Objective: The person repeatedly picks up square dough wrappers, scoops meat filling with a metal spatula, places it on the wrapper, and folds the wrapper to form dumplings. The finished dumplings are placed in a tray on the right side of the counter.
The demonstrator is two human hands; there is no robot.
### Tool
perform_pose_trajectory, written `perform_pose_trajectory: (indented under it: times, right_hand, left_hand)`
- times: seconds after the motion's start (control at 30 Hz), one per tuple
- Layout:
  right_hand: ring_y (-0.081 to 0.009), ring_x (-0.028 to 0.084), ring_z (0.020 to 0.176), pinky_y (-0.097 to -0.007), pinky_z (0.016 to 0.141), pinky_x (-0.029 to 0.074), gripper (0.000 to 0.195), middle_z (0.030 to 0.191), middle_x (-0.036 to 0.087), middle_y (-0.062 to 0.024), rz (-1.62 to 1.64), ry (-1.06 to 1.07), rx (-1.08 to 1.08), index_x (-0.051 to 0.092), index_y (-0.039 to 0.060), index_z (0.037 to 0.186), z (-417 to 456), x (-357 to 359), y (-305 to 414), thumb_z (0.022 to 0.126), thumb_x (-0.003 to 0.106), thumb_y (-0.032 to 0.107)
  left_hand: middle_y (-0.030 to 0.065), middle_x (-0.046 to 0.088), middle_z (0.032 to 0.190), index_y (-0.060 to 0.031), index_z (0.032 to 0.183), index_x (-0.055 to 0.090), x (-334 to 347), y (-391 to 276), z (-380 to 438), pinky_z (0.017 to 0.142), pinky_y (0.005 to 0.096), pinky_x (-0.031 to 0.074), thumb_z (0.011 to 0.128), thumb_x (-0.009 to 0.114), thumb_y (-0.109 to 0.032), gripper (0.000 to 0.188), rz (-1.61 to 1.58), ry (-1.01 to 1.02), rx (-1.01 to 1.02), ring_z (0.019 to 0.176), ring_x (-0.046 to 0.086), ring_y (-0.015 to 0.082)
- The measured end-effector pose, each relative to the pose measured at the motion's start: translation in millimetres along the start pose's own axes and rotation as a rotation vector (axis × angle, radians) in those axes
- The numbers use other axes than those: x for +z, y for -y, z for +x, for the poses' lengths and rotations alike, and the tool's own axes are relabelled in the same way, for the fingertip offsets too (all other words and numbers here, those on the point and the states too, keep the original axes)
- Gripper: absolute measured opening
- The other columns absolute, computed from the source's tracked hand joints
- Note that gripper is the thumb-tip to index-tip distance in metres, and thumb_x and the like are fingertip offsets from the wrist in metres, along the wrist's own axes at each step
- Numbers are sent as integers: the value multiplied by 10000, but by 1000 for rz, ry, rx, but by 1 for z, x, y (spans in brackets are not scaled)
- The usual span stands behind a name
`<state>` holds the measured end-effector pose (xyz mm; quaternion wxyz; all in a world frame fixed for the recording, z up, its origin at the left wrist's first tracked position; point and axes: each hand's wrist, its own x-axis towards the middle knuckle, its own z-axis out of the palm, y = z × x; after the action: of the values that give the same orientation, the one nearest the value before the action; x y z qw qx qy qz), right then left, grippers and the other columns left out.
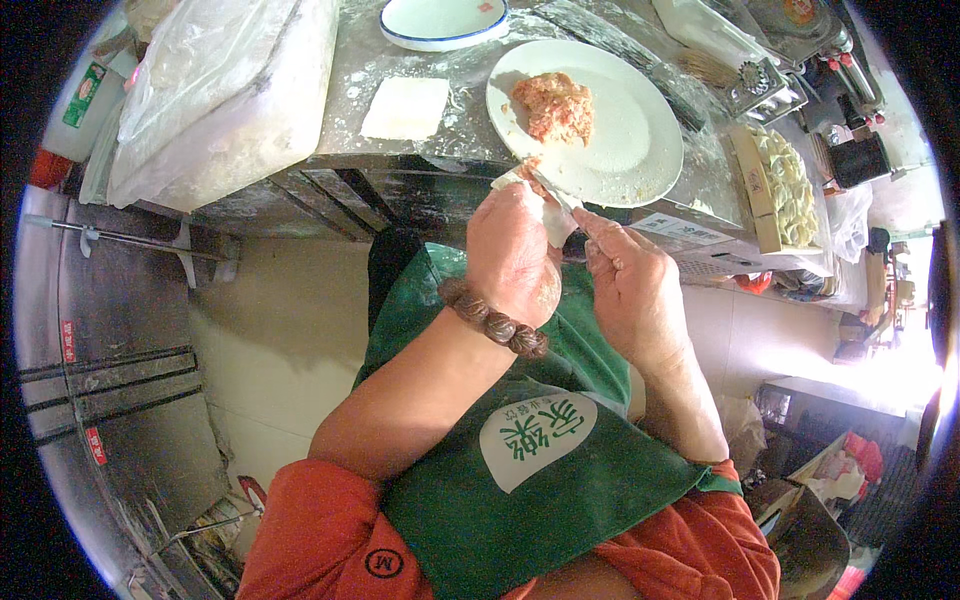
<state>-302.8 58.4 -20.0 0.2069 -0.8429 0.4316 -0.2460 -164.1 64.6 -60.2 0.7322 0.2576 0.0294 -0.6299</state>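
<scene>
My left hand (510,247), with a brown beaded bracelet on the wrist, holds a pale dough wrapper (557,223) in front of the counter edge. Some minced filling shows at the wrapper's top, partly hidden by the fingers. In my right hand (634,281) is a thin flat spreader (556,193), its far end against the filling. Just beyond both hands a white oval plate (637,150) carries a mound of pinkish minced meat (555,109). Left of the plate, square dough wrappers (405,109) lie in a neat pile on the floured counter.
A white bowl with a blue rim (444,26) stands at the back. Left is a large plastic-covered container (225,105). At right, a wooden tray (757,191) holds several folded dumplings (787,184). The steel counter's front edge (465,161) runs before me.
</scene>
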Motion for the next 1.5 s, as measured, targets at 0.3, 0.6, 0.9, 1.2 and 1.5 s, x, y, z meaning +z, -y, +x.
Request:
perform_pose_trajectory:
  times: [0.3,0.6,0.9,1.2,1.5]
  right_hand:
    - [-376,688,981,-397,841,539,305,1074,695,-215,-78,126,73,657,62,1233,14,2,5,946,553,59]
    - [-357,649,739,-409,663,531,319,832,638,-153,-93,79,-120,676,98,1212,-5,9,10,905,616,37]
    - [-328,633,649,-414,579,527,351,766,594,-113,-141,92,-257,663,133,1217,1,7,8,880,624,41]
    - [-124,592,649,-282,630,499,253,690,619,-76,376,225,-36,665,-5,1158,13,-21,-7,962,513,43]
    - [-240,645,646,-334,614,516,262,747,661,-137,173,165,-305,709,52,1088,25,-42,-28,835,650,17]
  left_hand:
    - [94,650,1094,-23,1174,588,-3,-2,2,841,334,530,1014,403,-180,291,-30,-2,62,971,645,214]
    - [103,652,1095,-22,1209,576,-41,-28,-3,858,322,535,1011,423,-202,309,251,114,173,1002,645,226]
    - [167,622,1241,15,1291,530,-36,-31,-20,1004,440,489,1007,412,-259,413,123,169,166,1150,605,307]
    - [197,605,1270,38,1332,476,-34,-36,-33,1003,447,488,997,407,-263,455,184,208,124,1153,605,320]
    - [180,615,1251,7,1275,520,-30,-32,-40,967,460,505,994,508,-366,467,275,379,160,1153,604,317]
